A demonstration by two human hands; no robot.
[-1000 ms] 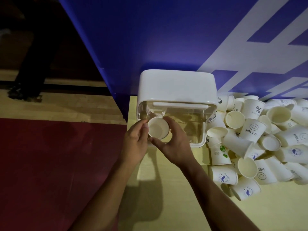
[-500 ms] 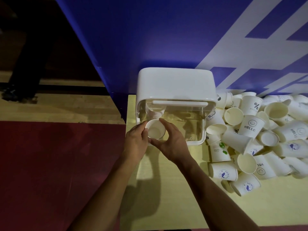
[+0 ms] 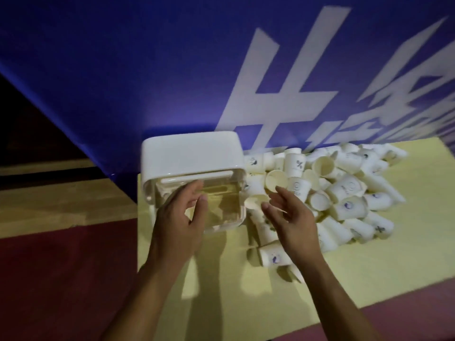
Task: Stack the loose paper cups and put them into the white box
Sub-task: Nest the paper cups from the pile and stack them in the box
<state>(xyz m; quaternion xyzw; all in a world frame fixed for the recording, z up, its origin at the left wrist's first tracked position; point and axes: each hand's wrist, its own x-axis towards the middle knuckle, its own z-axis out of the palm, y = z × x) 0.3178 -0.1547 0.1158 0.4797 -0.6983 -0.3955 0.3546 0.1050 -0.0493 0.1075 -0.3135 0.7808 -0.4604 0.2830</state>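
- 2 hands in view, both released. Your left hand [image 3: 179,225] hangs over the clear front of the white box [image 3: 189,153], fingers loosely spread, nothing in it. Can't tell if it touches the box.
- Your right hand [image 3: 290,217] is also slack, palm turned left, fingers relaxed, over the near-left edge of the loose paper cups [image 3: 344,193]. No cup gripped.
- Cups lie in 1 heap on the yellow surface [image 3: 246,291], just right of the box, most on their sides.
- 1 tipped cup [image 3: 256,203] lies between the box's right corner and your right thumb.
- Box sits at the surface's left end, its back at the blue banner [image 3: 123,70]. Box contents are too blurred to read.
- Red floor [image 3: 61,279] runs left of the surface.
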